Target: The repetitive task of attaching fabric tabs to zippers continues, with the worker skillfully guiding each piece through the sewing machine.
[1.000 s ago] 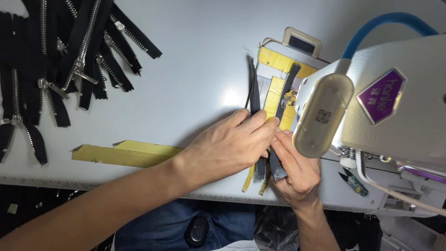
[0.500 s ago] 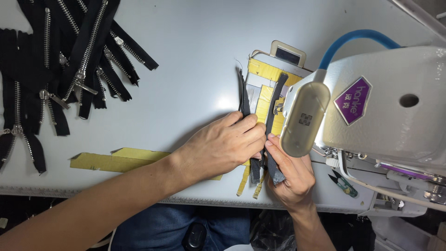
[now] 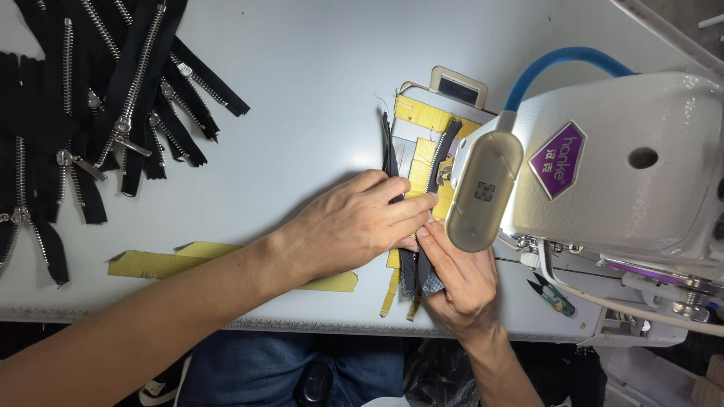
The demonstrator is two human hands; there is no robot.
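**Fingers close to the machine head, strips free to wander**

At the upper left of the frame a heap of black zippers (image 3: 83, 113) with silver teeth lay spread on the pale worktop (image 3: 302, 75), well apart from the hands. Lower left, a flat yellow strip (image 3: 162, 264) lay near the worktop's front edge, partly under the left forearm.

In the middle of the frame the left hand (image 3: 354, 226) lay palm down, its fingers flat and spread, pressing a narrow black zipper strip (image 3: 411, 267) against the worktop; it pinned the strip and did not close around it. Just right of it and touching, the right hand (image 3: 460, 283) came up from the bottom edge, its fingers stretched along the same strip, a pressing grip too, with nothing enclosed. The strip ran from the front edge up over a yellow-taped guide plate (image 3: 422, 124) and under the white sewing machine (image 3: 603, 173) at right. A small pair of green-handled snips (image 3: 554, 294) lay beside the machine's base.

The chief risk, as I judged it, was to the fingertips: both sat just beside the machine's rounded end cover, and the needle itself was hidden beneath it, so a slip forward could bring them under it. The strip could also skew off the taped guide if the two hands pressed unevenly, and the loose tail hanging past the front edge could drag it crooked.
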